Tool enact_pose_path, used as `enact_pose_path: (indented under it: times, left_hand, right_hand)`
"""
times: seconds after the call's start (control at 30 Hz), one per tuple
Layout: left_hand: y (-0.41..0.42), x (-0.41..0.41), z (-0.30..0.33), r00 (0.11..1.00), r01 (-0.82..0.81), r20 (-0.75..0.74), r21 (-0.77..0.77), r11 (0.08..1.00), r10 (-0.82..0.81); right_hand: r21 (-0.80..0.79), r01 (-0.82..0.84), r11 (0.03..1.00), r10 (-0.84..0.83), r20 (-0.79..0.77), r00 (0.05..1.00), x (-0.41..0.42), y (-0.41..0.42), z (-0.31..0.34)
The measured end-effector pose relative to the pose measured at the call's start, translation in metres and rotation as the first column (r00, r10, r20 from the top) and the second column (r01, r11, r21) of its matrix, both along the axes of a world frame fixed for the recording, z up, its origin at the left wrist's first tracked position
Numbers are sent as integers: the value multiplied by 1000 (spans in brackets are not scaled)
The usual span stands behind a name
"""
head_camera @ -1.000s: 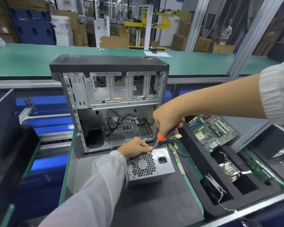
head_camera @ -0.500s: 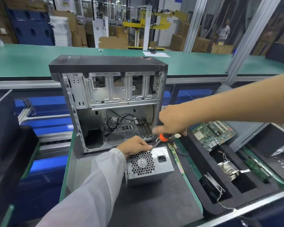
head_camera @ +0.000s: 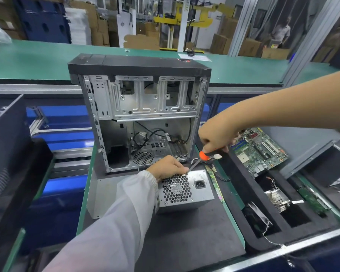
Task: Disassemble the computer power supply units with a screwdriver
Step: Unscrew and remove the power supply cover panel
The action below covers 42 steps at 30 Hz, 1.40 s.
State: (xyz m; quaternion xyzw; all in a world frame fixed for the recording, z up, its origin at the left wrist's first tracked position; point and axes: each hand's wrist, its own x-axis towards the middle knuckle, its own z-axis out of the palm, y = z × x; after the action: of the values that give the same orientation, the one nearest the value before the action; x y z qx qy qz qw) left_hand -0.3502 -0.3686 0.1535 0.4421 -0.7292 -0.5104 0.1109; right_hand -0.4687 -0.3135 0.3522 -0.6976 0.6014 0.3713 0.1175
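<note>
The power supply (head_camera: 186, 190) lies on the dark mat (head_camera: 185, 232) of the table (head_camera: 82, 203), near the mat's middle, just in front of the open case (head_camera: 139, 114). Its fan grille and power socket face up and toward the camera.

The left hand (head_camera: 168, 167) rests on the far left top edge of the power supply. Its fingers (head_camera: 180, 169) are curled and pressed together over that edge, gripping the unit. A white sleeve (head_camera: 114, 222) covers the left arm.

The right hand (head_camera: 217, 135) holds the screwdriver (head_camera: 201, 158) from above. Its fingers (head_camera: 210, 144) are curled round the black handle; the orange collar shows just below them. The shaft slants down and to the left, and its tip is at the far top edge of the power supply, just beside the left fingertips. Whether the tip sits in a screw cannot be told.

The case stands upright at the far edge of the mat, side panel off, with loose cables inside near its bottom.

Along the right edge of the table a black foam tray (head_camera: 238, 203) holds a motherboard (head_camera: 259, 150) at its far end, a heatsink (head_camera: 277, 199) in a middle compartment and a fan (head_camera: 257, 216) in a nearer one. A narrow green board (head_camera: 214, 181) lies between the power supply and the tray.
</note>
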Motion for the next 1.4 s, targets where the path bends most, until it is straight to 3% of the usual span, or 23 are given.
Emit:
enact_pose_path:
  times: [0.03,0.07,0.1,0.13,0.17,0.23,0.3,0.37,0.47,0.53,0.63,0.77,0.83,0.9,0.97,1.17,1.3,1.4]
  left_hand:
    - [0,0,0,1000,-2,9,-2,1000,2]
    - [0,1,1,1000,4,10,2,1000,-4]
    - [1,1,2,1000,12,11,5,1000,-12]
    - [0,1,1,1000,19,6,13,1000,-19]
    - [0,1,0,1000,23,6,14,1000,-23]
    - [-1,-1,-1,1000,12,-5,-8,1000,-12]
    - [-2,-2,-1,1000,20,-12,-33,999,-20]
    - [-2,-1,-1,1000,24,2,-20,1000,-24]
    - [0,0,2,1000,3,15,0,1000,-3]
    - [1,0,2,1000,-12,8,-5,1000,12]
    - [-1,0,1,1000,4,2,-9,1000,-4]
    - [-2,1,-1,999,17,-40,-30,999,-18]
    - [-3,1,-2,998,14,-56,-38,999,-16]
    - [-4,1,-2,999,15,-50,-47,999,-18]
    - [-5,1,-2,999,9,-42,-52,999,-11]
    - [-5,5,-5,971,-100,-226,-92,991,77]
    - [-5,7,-4,973,24,-221,-183,983,-65]
    - [-5,6,-8,980,2,-190,-266,964,-54]
  right_hand:
    - [-62,-215,975,208,-104,973,3,7,0]
    - [-106,-474,874,433,-271,860,6,14,-1]
    - [-93,-695,713,604,-422,677,10,20,-3]
    - [-71,-818,570,685,-509,521,13,26,-6]
    - [-63,-870,490,721,-532,444,16,32,-9]
    - [-91,-905,415,771,-493,403,19,41,-15]
    - [-123,-901,417,784,-453,425,23,45,-20]
    - [-181,-803,567,687,-433,583,27,45,-18]
    - [-166,-417,894,354,-310,882,25,23,-4]
    - [-59,-103,993,92,-165,982,23,5,-1]
    - [-11,25,1000,-26,-195,980,24,-7,3]
    - [-43,-126,991,115,-207,972,28,-7,7]
    - [-74,-433,899,373,-389,842,30,-3,3]
    - [-58,-741,668,606,-536,588,30,-1,-5]
    - [-31,-826,563,672,-565,479,28,0,-8]
    - [60,-665,744,561,-597,574,17,-7,-11]
    - [-43,-709,704,549,-599,582,18,-10,-13]
    - [-124,-742,658,551,-593,587,18,-10,-15]
